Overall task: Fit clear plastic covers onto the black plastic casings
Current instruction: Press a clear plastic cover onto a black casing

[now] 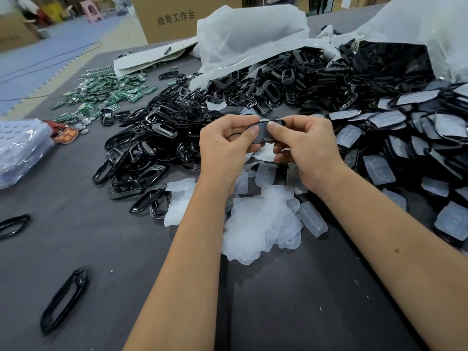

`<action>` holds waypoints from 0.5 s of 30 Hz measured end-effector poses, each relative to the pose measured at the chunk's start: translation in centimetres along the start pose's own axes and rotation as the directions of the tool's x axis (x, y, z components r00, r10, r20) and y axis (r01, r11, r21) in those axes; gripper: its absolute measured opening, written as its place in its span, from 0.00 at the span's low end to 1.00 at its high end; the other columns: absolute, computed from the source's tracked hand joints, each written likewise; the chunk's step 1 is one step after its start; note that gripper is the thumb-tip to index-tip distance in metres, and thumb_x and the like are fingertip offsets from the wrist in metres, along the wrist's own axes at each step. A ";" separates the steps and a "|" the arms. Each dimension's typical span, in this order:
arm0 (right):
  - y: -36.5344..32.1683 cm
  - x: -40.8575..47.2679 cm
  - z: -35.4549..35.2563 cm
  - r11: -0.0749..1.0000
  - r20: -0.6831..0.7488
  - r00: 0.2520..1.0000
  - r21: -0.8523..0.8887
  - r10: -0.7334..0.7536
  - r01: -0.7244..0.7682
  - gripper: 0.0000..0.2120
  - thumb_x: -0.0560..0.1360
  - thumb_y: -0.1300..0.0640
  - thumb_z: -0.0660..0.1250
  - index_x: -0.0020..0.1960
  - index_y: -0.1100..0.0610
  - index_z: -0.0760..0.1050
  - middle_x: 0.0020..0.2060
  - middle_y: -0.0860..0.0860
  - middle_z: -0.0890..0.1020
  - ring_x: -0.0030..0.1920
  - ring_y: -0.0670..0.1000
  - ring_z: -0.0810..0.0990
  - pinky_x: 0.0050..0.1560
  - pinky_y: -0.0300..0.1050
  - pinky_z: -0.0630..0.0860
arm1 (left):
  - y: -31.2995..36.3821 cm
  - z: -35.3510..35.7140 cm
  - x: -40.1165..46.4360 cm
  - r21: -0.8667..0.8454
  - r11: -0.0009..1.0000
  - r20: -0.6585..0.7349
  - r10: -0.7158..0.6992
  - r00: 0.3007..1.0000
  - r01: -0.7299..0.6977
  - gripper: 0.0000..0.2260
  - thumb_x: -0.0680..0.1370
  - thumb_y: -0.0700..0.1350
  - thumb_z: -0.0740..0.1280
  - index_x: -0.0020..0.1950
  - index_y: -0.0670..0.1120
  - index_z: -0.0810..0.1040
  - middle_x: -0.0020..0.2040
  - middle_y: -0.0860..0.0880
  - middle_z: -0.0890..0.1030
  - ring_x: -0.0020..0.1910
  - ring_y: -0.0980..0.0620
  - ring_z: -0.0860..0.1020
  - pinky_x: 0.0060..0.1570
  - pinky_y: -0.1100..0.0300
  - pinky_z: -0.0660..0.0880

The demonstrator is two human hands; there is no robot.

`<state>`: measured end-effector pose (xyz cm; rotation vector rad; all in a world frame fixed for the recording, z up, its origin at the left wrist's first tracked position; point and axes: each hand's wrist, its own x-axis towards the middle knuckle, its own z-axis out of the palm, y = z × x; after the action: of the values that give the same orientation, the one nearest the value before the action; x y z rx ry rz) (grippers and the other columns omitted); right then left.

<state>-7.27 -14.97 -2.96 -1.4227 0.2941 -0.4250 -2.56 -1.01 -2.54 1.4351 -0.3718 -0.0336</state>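
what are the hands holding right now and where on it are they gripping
Both hands hold one black casing above the piles. The left hand pinches its left end, the right hand its right end, thumbs on the near face and fingers behind.

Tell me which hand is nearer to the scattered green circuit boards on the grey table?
Left. The left hand grips the black plastic casing on the side toward the green circuit boards, which lie far to its left. The right hand grips the casing's opposite end, farther away.

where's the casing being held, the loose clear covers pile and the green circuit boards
black casing (263,131), head view, its face between the thumbs
clear covers pile (258,224), head view, pile middle
green circuit boards (106,95), head view, heap middle
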 end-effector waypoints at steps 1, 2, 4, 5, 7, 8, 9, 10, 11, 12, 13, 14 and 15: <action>0.0 0.0 0.0 1.000 -0.001 1.000 -0.006 -0.004 0.004 0.03 0.78 0.62 0.74 0.46 0.62 0.83 0.35 0.56 0.81 0.28 0.47 0.77 0.27 0.40 0.77 | 0.0 0.0 0.0 0.004 1.000 0.000 0.000 1.000 0.000 0.09 0.78 0.30 0.71 0.47 0.44 0.85 0.39 0.51 0.86 0.38 0.56 0.84 0.38 0.65 0.79; 0.0 0.0 0.0 1.000 -0.001 1.000 -0.015 -0.011 0.011 0.04 0.79 0.62 0.74 0.46 0.62 0.84 0.35 0.56 0.81 0.27 0.47 0.77 0.27 0.40 0.77 | -0.1 0.0 0.0 0.007 1.000 -0.001 0.000 1.000 0.000 0.09 0.78 0.30 0.71 0.47 0.44 0.85 0.39 0.51 0.86 0.38 0.56 0.84 0.38 0.65 0.79; 0.0 0.0 0.0 0.999 -0.001 1.000 -0.033 -0.026 0.026 0.04 0.79 0.62 0.73 0.46 0.63 0.84 0.35 0.56 0.81 0.27 0.47 0.77 0.27 0.41 0.77 | -0.1 0.0 0.1 0.008 1.000 -0.007 -0.001 1.000 0.001 0.09 0.78 0.30 0.71 0.47 0.44 0.85 0.38 0.51 0.86 0.38 0.55 0.84 0.38 0.65 0.79; 0.0 -0.1 0.0 0.999 -0.003 1.000 -0.037 -0.029 0.029 0.05 0.79 0.61 0.74 0.47 0.63 0.84 0.35 0.56 0.82 0.28 0.47 0.77 0.27 0.41 0.77 | -0.1 0.0 0.1 0.007 1.000 -0.010 -0.001 1.000 0.001 0.09 0.78 0.30 0.71 0.47 0.44 0.85 0.38 0.51 0.86 0.38 0.55 0.84 0.38 0.65 0.79; 0.0 -0.1 0.0 0.999 -0.002 0.999 -0.036 -0.032 0.032 0.05 0.79 0.61 0.73 0.47 0.62 0.84 0.35 0.57 0.82 0.28 0.47 0.78 0.27 0.41 0.77 | -0.1 0.0 0.1 0.005 1.000 -0.017 -0.003 1.000 0.003 0.09 0.78 0.31 0.71 0.47 0.44 0.85 0.38 0.50 0.86 0.38 0.55 0.84 0.38 0.64 0.80; 0.0 -0.1 0.0 0.999 0.001 0.999 -0.034 -0.035 0.035 0.05 0.79 0.60 0.73 0.47 0.62 0.84 0.35 0.57 0.82 0.28 0.47 0.78 0.27 0.41 0.78 | -0.1 0.0 0.1 0.003 1.000 -0.022 -0.004 1.000 0.004 0.09 0.78 0.31 0.71 0.47 0.44 0.85 0.38 0.50 0.86 0.38 0.55 0.84 0.38 0.64 0.80; 0.0 0.0 -0.1 0.999 0.003 0.999 -0.032 -0.040 0.040 0.05 0.79 0.60 0.73 0.47 0.62 0.84 0.35 0.56 0.82 0.29 0.47 0.79 0.28 0.41 0.78 | -0.1 0.0 0.1 0.001 1.000 -0.027 -0.006 1.000 0.006 0.09 0.78 0.31 0.71 0.46 0.44 0.85 0.38 0.50 0.86 0.38 0.54 0.84 0.38 0.64 0.80; 0.0 0.0 -0.1 0.998 0.003 0.999 -0.031 -0.048 0.048 0.04 0.79 0.60 0.73 0.48 0.61 0.84 0.35 0.55 0.83 0.29 0.47 0.79 0.28 0.42 0.79 | -0.1 0.0 0.1 0.000 1.000 -0.031 -0.007 0.999 0.007 0.10 0.78 0.31 0.71 0.46 0.45 0.85 0.38 0.50 0.86 0.38 0.55 0.83 0.38 0.64 0.80; 0.0 0.0 -0.2 0.998 -0.001 0.998 -0.036 -0.058 0.058 0.04 0.79 0.60 0.74 0.48 0.61 0.83 0.34 0.54 0.83 0.29 0.48 0.79 0.28 0.42 0.79 | -0.1 0.0 0.1 0.001 1.000 -0.032 -0.008 0.999 0.008 0.10 0.78 0.31 0.71 0.46 0.45 0.85 0.38 0.50 0.86 0.38 0.55 0.83 0.38 0.64 0.80; 0.0 0.0 -0.2 0.997 -0.006 0.998 -0.048 -0.067 0.067 0.04 0.78 0.60 0.75 0.47 0.61 0.83 0.33 0.53 0.83 0.28 0.48 0.79 0.27 0.42 0.78 | -0.1 0.0 0.1 0.003 1.000 -0.031 -0.008 0.999 0.008 0.10 0.78 0.31 0.71 0.46 0.45 0.85 0.38 0.51 0.86 0.38 0.55 0.83 0.38 0.64 0.80; 0.0 0.0 -0.3 0.996 -0.011 0.997 -0.060 -0.074 0.073 0.05 0.78 0.60 0.75 0.47 0.61 0.83 0.32 0.53 0.83 0.28 0.48 0.79 0.27 0.41 0.78 | -0.1 0.0 0.1 0.005 1.000 -0.029 -0.008 1.000 0.008 0.10 0.78 0.31 0.71 0.46 0.45 0.85 0.38 0.51 0.86 0.38 0.55 0.83 0.38 0.65 0.79; 0.0 0.0 -0.3 0.995 -0.013 0.997 -0.066 -0.076 0.075 0.05 0.77 0.60 0.76 0.46 0.61 0.83 0.32 0.53 0.84 0.27 0.48 0.79 0.27 0.41 0.77 | -0.1 0.0 0.1 0.004 1.000 -0.027 -0.009 1.000 0.009 0.10 0.78 0.31 0.71 0.46 0.45 0.85 0.38 0.50 0.86 0.38 0.55 0.83 0.38 0.65 0.79; 0.0 0.0 -0.3 0.995 -0.014 0.997 -0.065 -0.074 0.073 0.05 0.76 0.60 0.77 0.45 0.61 0.83 0.32 0.53 0.84 0.27 0.48 0.79 0.27 0.40 0.77 | -0.1 -0.1 0.1 0.003 1.000 -0.022 -0.012 1.000 0.012 0.09 0.78 0.31 0.71 0.46 0.45 0.85 0.39 0.50 0.86 0.38 0.55 0.84 0.38 0.65 0.79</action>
<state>-7.43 -15.28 -3.02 -1.4973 0.2710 -0.4909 -2.47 -0.99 -2.58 1.4395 -0.3452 -0.0263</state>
